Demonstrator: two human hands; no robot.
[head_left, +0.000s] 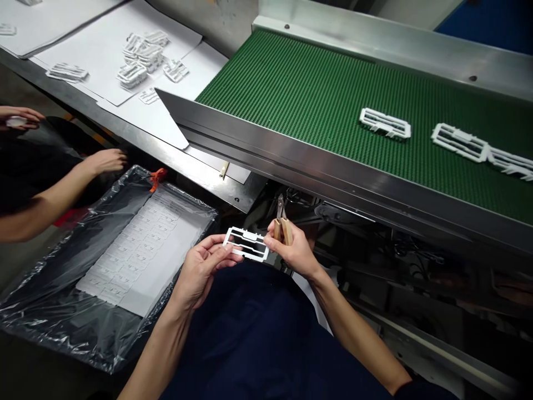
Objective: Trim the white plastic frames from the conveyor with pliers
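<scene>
Between my two hands, in front of my dark blue clothing, is a white plastic frame (250,236) with long slots. My left hand (204,265) pinches its left end between thumb and fingers. My right hand (295,250) has a pair of nippers (283,222) in its grip, handles in the palm and metal jaws pointing up and away from the frame. The right thumb touches the frame's right end. More white plastic frames (385,123) lie on the green conveyor belt (291,83) ahead and to the right.
White sheets on the metal table (237,194) bear piled white parts (144,53). At left, a plastic-lined box (54,328) holds a sheet with rows of parts (129,250) and an orange tie (157,179). A co-worker's hands (106,161) are beside it. The conveyor's metal edge (300,161) runs ahead.
</scene>
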